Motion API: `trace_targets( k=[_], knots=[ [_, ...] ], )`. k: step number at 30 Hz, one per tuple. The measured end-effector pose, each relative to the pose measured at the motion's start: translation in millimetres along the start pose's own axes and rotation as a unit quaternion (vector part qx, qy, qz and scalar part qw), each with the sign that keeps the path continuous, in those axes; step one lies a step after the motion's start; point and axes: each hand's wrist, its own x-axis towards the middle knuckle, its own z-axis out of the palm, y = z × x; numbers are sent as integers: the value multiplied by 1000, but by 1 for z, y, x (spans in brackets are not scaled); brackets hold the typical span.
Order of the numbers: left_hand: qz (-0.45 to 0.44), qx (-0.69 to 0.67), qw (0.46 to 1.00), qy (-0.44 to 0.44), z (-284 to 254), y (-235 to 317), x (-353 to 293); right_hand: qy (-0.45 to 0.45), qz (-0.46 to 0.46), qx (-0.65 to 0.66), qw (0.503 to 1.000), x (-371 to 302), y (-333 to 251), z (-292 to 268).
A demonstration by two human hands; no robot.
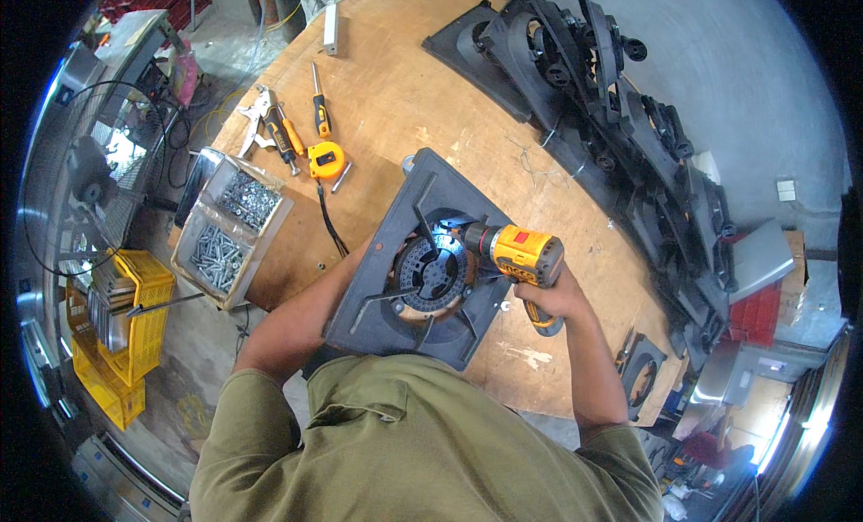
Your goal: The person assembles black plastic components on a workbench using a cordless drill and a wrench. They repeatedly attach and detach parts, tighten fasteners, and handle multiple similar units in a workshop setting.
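Observation:
My right hand (557, 295) is wrapped round the grip of a yellow and black cordless drill (526, 250). The drill's front end points left, at the middle of a black square gas-stove top (373, 293) with several pan-support arms and a round slotted burner (431, 275). A bluish light falls on the burner near the drill tip; whether the bit touches a screw is too small to tell. Tilted in front of my chest, the stove top hides my left hand. Only my left forearm (301, 320) shows, passing behind the stove top's left edge.
On the wooden table (378, 90) lie a yellow tape measure (325, 160), a screwdriver (320, 108) and pliers (259, 117). A divided box (261, 263) of bolts and nuts is at the left. Black stove parts (602, 117) line the far right edge; yellow crates (144, 315) stand below left.

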Motion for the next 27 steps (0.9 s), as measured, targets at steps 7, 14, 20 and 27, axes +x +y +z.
trace_targets(
  k=[7, 14, 20, 27],
  knots=[
    [2, 4, 1000, 9, -1, 0, 0, 9, 1, -22, 1000, -2, -12, 2],
    [6, 10, 1000, 19, -13, -1, 3, 21, 3, -55, 998, -5, -29, 7],
    [-1, 50, 998, 41, -13, 1, 8, 50, 17, -83, 995, -10, -43, 9],
    [17, -25, 999, 28, 0, -2, -1, 59, -5, -75, 995, -11, -48, 11]
  ],
)
